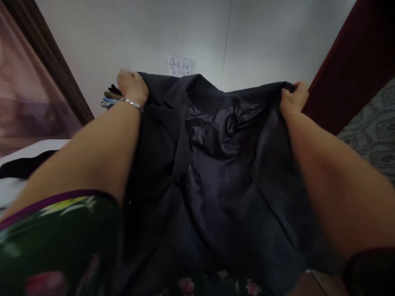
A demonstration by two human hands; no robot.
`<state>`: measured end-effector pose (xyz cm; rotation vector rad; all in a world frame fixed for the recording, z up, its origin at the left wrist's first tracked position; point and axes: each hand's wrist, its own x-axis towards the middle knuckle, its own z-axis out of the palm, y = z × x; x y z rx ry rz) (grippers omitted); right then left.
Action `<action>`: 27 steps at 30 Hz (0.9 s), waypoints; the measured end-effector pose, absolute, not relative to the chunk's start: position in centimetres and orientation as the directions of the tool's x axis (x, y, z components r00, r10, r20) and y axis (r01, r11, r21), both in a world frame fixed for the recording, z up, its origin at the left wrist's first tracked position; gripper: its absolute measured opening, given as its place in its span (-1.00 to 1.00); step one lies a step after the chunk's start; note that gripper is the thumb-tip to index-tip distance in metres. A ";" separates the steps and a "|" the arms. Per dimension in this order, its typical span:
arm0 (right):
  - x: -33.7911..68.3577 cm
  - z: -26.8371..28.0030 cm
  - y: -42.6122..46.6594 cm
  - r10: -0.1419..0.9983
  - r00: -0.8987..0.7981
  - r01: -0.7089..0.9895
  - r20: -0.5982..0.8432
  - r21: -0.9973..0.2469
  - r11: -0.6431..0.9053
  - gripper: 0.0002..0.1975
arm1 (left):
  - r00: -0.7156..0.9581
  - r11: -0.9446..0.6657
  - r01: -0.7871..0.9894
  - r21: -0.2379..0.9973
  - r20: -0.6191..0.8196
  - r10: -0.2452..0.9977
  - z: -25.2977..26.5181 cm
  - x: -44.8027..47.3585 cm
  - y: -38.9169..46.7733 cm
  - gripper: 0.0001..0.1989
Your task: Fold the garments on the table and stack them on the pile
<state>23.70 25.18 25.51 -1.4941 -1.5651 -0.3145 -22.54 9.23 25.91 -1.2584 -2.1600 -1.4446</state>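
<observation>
Dark jacket (160,148), front open toward the wearer, held up by both shoulders between the two hands. Left hand (132,87) has fingers curled tight on one shoulder edge; right hand (294,98) pinches the other shoulder's corner, thumb and fingers pressed on cloth. Shoulder line is spread wide, dips at the collar (205,98); shiny lining (216,176) shows, creased near the neck. Lower part hangs toward the person's body, hem too dark to make out; can't tell if anything below supports it.

Pale surface (173,28) runs beyond the collar to the top of view, giving room on that side; thin seam (227,45) crosses it. Paper note (180,67) with handwriting sits just past the jacket's upper edge, partly covered.

Right hand is near the slanting edge of the dark red panel (348,70), tight there. Left hand is just beside a small multicoloured bunch (108,100) near the pale surface's left edge, partly hidden by the wrist; pink curtain (24,90) farther left.
</observation>
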 end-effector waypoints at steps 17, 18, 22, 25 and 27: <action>20.4 -5.6 7.9 0.629 -0.776 0.514 0.043 -0.534 0.671 -0.58 | -0.050 -0.009 0.964 0.265 0.216 0.975 -0.1 -14.1 -8.8 -0.65; 21.1 -5.9 6.5 0.631 -0.775 0.517 0.025 -0.549 0.657 -0.57 | -0.075 0.016 0.963 0.269 0.211 0.975 -0.6 -13.6 -10.7 -0.65; 22.9 -6.6 1.1 0.640 -0.768 0.483 0.029 -0.630 0.608 -0.54 | -0.162 0.098 0.950 0.295 0.200 0.966 -3.2 -10.8 -17.2 -0.66; 23.2 -7.1 -2.7 0.604 -0.796 0.430 0.039 -0.667 0.609 -0.44 | -0.245 0.168 0.937 0.305 0.234 0.941 -5.1 -8.4 -20.4 -0.63; 23.0 -7.3 -4.7 0.572 -0.820 0.416 0.033 -0.653 0.633 -0.27 | -0.271 0.196 0.934 0.300 0.233 0.934 -5.9 -7.1 -21.7 -0.58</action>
